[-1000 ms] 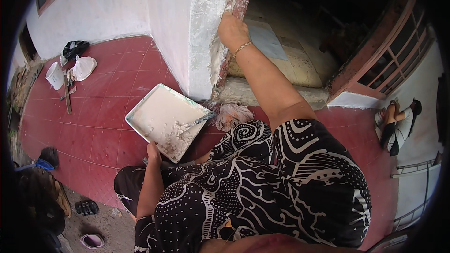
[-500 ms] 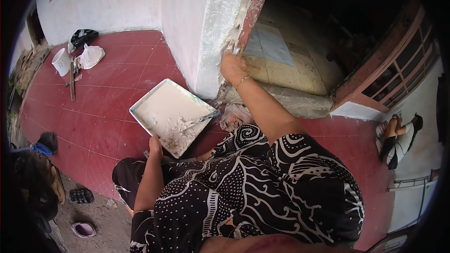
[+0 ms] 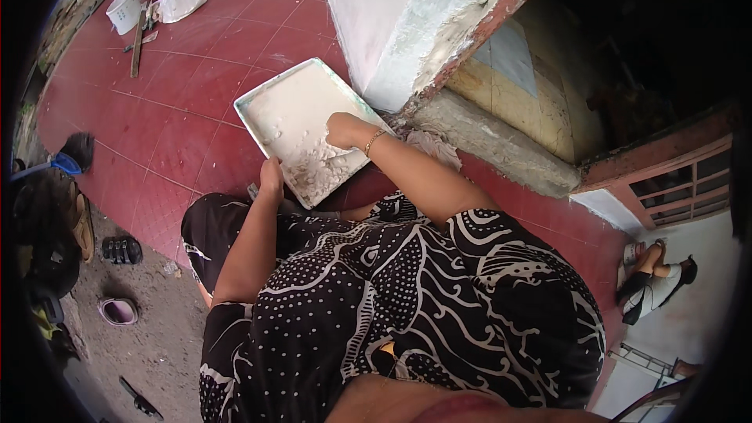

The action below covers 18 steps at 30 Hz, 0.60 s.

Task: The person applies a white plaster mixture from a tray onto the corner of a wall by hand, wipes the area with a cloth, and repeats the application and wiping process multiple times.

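Observation:
A pale shallow tray (image 3: 254, 127) of off-white paste tilts in front of me, its near end lumpy with thicker paste. At its near left edge my left hand (image 3: 271, 177) grips the rim. My right hand (image 3: 347, 132) is curled down over the paste near the tray's right side; its fingertips are hidden, and I cannot make out what they hold. A pale flat blade-like shape (image 3: 338, 154) shows just below that hand. Behind the right forearm a crumpled cloth (image 3: 435, 147) lies by the doorstep.
A rough plastered door edge (image 3: 462, 39) and a stone doorstep (image 3: 501, 139) stand ahead right. On the red tiles (image 3: 168, 137) are a white bucket (image 3: 124, 11), a plastic bag (image 3: 182, 2) and a wooden stick (image 3: 137, 47). Footwear (image 3: 121, 249) lies left; a person (image 3: 658, 282) sits right.
My right hand has come down from the door frame into the tray, over where a putty knife lay. My left hand still holds the rim. The view has tilted downward.

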Available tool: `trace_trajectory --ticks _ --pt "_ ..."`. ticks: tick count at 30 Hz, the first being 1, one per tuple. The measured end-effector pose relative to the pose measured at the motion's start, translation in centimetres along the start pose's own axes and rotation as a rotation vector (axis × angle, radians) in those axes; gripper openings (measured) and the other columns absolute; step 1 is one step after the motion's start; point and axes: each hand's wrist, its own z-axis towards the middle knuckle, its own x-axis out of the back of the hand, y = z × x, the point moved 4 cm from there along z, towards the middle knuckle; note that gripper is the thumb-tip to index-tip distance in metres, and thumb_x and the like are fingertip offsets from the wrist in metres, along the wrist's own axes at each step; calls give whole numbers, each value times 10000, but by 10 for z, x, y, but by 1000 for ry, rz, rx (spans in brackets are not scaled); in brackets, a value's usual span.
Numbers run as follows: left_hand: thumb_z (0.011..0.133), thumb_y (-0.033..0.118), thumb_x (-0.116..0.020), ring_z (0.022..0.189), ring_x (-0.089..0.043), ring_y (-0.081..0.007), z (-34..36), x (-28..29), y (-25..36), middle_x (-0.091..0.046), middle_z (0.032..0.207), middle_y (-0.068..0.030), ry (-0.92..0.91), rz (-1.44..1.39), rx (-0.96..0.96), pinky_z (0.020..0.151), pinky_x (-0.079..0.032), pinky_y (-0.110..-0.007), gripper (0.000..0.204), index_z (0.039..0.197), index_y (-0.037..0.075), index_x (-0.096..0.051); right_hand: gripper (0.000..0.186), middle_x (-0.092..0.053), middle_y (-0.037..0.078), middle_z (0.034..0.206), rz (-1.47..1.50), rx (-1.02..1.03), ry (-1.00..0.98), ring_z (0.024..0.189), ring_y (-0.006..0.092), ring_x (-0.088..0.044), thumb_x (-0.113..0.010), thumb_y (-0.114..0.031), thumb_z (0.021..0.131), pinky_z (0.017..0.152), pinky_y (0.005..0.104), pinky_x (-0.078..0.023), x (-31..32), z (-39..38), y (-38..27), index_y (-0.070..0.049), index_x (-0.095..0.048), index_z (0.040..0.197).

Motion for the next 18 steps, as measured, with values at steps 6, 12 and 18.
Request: trace_trajectory --ticks 6,12,18 --pt "887 229 -431 1098 -495 -275 -16 -5 11 -549 1180 -214 79 167 -37 985 -354 -371 445 1166 -107 -518 333 -640 298 986 53 -41 165 938 399 -630 -532 -182 797 870 428 -488 14 67 17 87 -672 934" --pt "912 272 -410 1138 -529 -303 -17 -8 10 -542 1252 -217 121 -90 38 1013 -368 -372 512 1255 -106 -459 546 -448 282 1346 79 -264 127 1280 392 -419 -525 -297 876 1029 439 -394 3 107 15 0 -463 1330" --pt "907 275 -395 1122 -487 -258 -10 -4 -2 -537 1224 -181 127 -112 93 995 -357 -367 471 1235 -52 -483 862 -299 285 1454 119 -452 167 1361 431 -288 -539 -517 874 1108 476 -281 -18 109 -7 -83 -155 1512"
